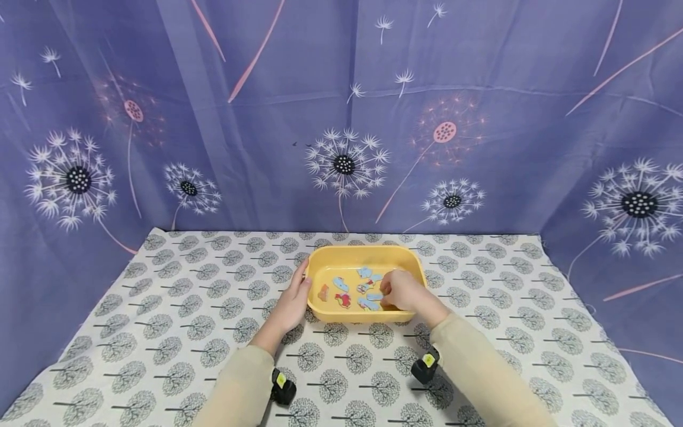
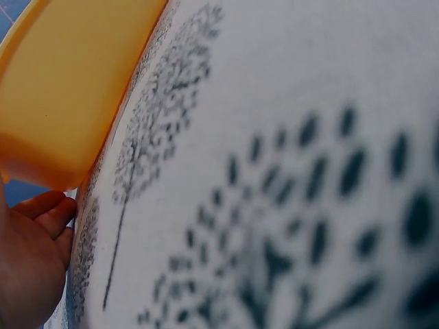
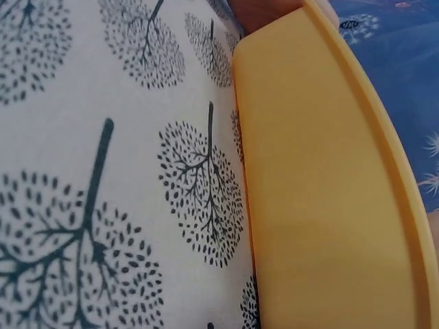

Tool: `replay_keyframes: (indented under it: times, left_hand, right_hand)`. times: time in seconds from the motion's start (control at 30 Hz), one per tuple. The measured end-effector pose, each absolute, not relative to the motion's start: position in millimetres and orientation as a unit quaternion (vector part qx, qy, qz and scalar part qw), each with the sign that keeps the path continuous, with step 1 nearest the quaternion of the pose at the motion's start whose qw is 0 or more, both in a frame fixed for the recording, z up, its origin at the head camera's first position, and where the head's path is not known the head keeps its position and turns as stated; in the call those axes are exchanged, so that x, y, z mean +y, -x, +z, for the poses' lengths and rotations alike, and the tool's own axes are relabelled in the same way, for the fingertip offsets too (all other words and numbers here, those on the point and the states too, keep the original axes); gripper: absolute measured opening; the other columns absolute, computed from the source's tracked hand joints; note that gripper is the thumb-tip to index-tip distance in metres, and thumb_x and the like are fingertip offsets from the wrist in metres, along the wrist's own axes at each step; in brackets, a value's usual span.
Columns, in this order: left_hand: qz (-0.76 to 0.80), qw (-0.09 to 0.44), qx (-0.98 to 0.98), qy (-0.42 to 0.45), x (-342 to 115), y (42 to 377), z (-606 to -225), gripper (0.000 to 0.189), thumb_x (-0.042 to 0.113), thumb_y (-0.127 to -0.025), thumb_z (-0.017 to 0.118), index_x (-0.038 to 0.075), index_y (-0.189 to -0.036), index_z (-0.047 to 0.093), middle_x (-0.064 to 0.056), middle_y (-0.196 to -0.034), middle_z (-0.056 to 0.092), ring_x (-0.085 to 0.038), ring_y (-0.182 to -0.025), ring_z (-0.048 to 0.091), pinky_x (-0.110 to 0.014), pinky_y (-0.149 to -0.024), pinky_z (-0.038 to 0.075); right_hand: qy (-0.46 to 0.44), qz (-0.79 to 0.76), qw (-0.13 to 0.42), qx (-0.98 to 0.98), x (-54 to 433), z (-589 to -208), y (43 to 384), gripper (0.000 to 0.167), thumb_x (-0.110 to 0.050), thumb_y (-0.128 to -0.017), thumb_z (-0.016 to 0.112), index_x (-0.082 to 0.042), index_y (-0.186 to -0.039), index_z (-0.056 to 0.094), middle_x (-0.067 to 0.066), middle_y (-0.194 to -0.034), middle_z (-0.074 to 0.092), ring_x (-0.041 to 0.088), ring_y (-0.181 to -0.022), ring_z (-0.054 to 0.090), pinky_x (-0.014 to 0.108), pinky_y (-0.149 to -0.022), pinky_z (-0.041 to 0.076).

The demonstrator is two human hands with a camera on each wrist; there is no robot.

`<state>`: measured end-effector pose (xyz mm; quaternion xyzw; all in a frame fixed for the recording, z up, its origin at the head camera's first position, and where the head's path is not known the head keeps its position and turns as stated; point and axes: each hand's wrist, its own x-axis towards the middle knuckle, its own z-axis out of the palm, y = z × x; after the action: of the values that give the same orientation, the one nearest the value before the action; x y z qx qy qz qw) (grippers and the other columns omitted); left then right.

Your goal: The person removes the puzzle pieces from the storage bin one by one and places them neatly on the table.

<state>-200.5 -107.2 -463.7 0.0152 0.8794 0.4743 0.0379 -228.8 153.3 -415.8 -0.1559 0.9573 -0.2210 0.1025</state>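
A yellow plastic basin (image 1: pixel 368 317) sits on the patterned cloth in the head view, with several flat, thin cutout pieces scattered on its floor. Among them are a red piece (image 1: pixel 342 300), an orange-brown piece (image 1: pixel 323 292) and a blue piece (image 1: pixel 340 284). My left hand (image 1: pixel 290 302) rests at the basin's left end, its fingers along the outer wall and its thumb by the rim. Reaching over the right part of the basin, my right hand (image 1: pixel 401 290) has bent fingers down among the blue pieces; I cannot tell whether it holds one.
White cloth (image 1: pixel 197 332) printed with grey trees covers the table. Behind it hangs a purple curtain (image 1: pixel 267 148) with dandelion prints. Dark wrist cameras hang below both sleeves, the left one (image 1: pixel 283 388) and the right one (image 1: pixel 425 366).
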Motion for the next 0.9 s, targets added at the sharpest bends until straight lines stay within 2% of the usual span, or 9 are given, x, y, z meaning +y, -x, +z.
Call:
replay_keyframes:
  times: [0.07, 0.27, 0.47, 0.67, 0.77, 0.9]
  left_hand:
    - [0.473, 0.039, 0.88, -0.014, -107.2, 201.1, -464.4, 0.052, 0.047, -0.102, 0.022, 0.04, -0.151, 0.008, -0.013, -0.152, 0.033, -0.048, -0.13, 0.039, -0.07, -0.104, 0.026]
    - [0.472, 0.041, 0.881, -0.012, -107.6, 201.1, -464.1, 0.052, 0.048, -0.101, 0.022, 0.042, -0.15, 0.007, -0.014, -0.152, 0.034, -0.049, -0.129, 0.04, -0.07, -0.104, 0.027]
    - [0.473, 0.04, 0.88, -0.013, -108.6, 201.4, -465.1, 0.052, 0.047, -0.102, 0.022, 0.038, -0.151, 0.008, -0.012, -0.153, 0.032, -0.048, -0.131, 0.038, -0.07, -0.104, 0.026]
    - [0.477, 0.042, 0.878, -0.008, -107.6, 201.2, -464.6, 0.052, 0.05, -0.101, 0.022, 0.042, -0.15, 0.008, -0.011, -0.154, 0.03, -0.049, -0.131, 0.038, -0.071, -0.104, 0.025]
    - [0.48, 0.047, 0.876, -0.006, -107.0, 200.6, -464.3, 0.052, 0.051, -0.101, 0.022, 0.045, -0.15, 0.007, -0.009, -0.155, 0.028, -0.048, -0.132, 0.037, -0.072, -0.104, 0.024]
    - [0.477, 0.047, 0.877, -0.008, -106.8, 199.5, -464.3, 0.052, 0.05, -0.101, 0.021, 0.045, -0.15, 0.006, -0.009, -0.155, 0.029, -0.049, -0.131, 0.037, -0.072, -0.104, 0.024]
  right_hand:
    - [0.143, -0.213, 0.103, 0.961, 152.9, -417.1, 230.4, 0.014, -0.006, -0.071, 0.078, -0.005, -0.081, 0.067, 0.002, -0.077, 0.065, 0.015, -0.076, 0.058, 0.032, -0.076, 0.051]
    - [0.157, -0.201, 0.112, 0.961, 152.9, -422.7, 235.0, 0.009, -0.006, -0.072, 0.076, -0.008, -0.072, 0.068, -0.001, -0.074, 0.065, 0.014, -0.074, 0.057, 0.031, -0.076, 0.051]
    - [0.154, -0.204, 0.127, 0.958, 152.5, -422.8, 235.3, 0.011, -0.009, -0.076, 0.075, -0.009, -0.076, 0.064, -0.001, -0.076, 0.062, 0.014, -0.075, 0.055, 0.031, -0.076, 0.049]
    - [0.154, -0.246, 0.123, 0.949, 154.9, -422.3, 236.0, 0.01, -0.006, -0.077, 0.072, -0.007, -0.079, 0.063, 0.001, -0.08, 0.062, 0.015, -0.078, 0.055, 0.031, -0.076, 0.05]
    - [0.152, -0.295, 0.106, 0.937, 158.6, -422.1, 235.7, 0.007, -0.003, -0.078, 0.07, -0.005, -0.08, 0.064, 0.003, -0.081, 0.063, 0.013, -0.076, 0.056, 0.029, -0.073, 0.051]
    - [0.144, -0.394, 0.089, 0.903, 163.5, -419.4, 232.9, 0.006, 0.001, -0.079, 0.065, 0.003, -0.084, 0.064, 0.008, -0.076, 0.064, 0.014, -0.065, 0.059, 0.026, -0.062, 0.054]
